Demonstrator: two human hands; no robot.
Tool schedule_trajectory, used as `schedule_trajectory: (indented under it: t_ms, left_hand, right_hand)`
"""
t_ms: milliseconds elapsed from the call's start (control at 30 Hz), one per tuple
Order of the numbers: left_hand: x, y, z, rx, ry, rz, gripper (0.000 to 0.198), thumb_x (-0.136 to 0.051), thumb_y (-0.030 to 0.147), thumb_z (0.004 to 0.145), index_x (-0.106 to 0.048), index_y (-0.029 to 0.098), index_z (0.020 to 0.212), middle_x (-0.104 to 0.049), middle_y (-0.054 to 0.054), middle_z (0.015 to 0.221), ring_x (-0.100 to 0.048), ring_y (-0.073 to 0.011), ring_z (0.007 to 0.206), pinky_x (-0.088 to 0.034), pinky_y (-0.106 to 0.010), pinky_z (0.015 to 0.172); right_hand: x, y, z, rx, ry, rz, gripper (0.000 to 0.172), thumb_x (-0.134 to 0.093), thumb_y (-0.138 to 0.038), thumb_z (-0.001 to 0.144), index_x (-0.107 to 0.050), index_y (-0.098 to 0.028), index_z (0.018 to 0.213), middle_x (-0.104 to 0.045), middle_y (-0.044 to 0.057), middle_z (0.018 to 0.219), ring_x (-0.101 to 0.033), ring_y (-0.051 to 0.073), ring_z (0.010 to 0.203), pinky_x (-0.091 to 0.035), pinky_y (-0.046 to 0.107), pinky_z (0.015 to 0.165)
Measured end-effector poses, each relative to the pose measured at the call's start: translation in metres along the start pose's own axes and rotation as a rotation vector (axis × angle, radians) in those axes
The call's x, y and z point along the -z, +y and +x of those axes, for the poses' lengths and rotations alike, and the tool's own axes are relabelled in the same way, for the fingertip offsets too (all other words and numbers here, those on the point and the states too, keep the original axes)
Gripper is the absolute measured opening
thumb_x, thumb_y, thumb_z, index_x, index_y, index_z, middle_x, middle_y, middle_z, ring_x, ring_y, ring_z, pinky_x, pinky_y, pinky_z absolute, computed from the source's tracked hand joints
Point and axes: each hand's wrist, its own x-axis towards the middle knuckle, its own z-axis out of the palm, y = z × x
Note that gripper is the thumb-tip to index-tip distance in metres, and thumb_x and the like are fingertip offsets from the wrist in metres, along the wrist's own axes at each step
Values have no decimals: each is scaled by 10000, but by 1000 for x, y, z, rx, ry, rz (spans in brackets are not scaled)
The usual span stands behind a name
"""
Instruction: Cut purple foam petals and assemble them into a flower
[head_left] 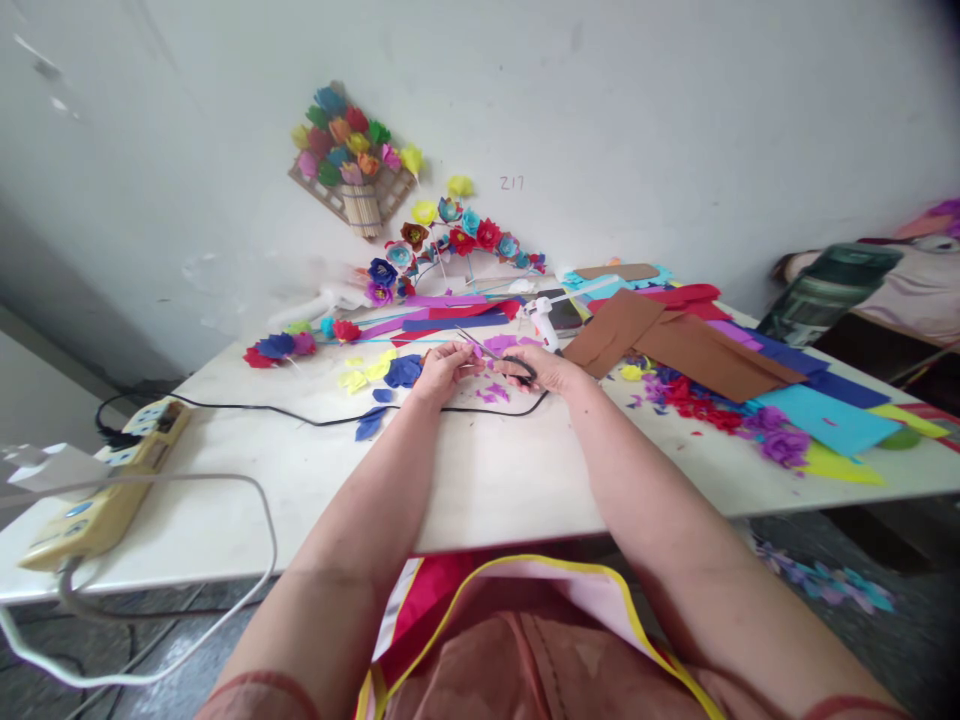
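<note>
One black cable (495, 411) crosses the worktop (510, 480) on the near side of the hands. Just beyond it, purple scraps (493, 393) lie between the wrists. The hands work near each other: the left hand (448, 368) pinches a small purple paper piece (479, 352), the right hand (534, 368) grips scissors (529, 371), blades pointing leftward. Clean cutting probably calls for steadying the paper close to the cut, fingertips clear of the blades. Farther off are a white glue gun (543, 322) and colourful paper flowers (488, 235).
</note>
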Motion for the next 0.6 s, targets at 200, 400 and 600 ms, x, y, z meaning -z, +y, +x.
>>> schedule_trajectory:
  t_ms: [200, 400, 600]
  left_hand:
    - [1, 0, 0, 4, -2, -9, 230, -775, 268, 636, -583, 142, 652, -607, -2, 607, -627, -131, 621, -528, -283, 693]
    - [4, -3, 3, -36, -11, 9, 327, -823, 346, 577, -584, 135, 649, -608, 5, 584, -608, -111, 572, -528, -263, 643]
    - [5, -5, 4, -45, -28, 26, 391, -840, 408, 562, -586, 136, 679, -610, 13, 594, -593, -96, 581, -532, -255, 652]
  right_hand:
    - [-3, -6, -3, -20, 37, 15, 320, -737, -308, 750, -471, -165, 644, -486, -62, 426, -390, 39, 291, -247, 142, 262]
    - [-1, 2, 6, 11, 144, -74, 297, -766, -314, 712, -523, -156, 649, -511, -48, 439, -417, 49, 322, -307, 152, 290]
    - [0, 9, 16, -37, 422, -496, 299, -778, -366, 659, -694, -172, 871, -658, 8, 641, -589, 137, 508, -457, 228, 461]
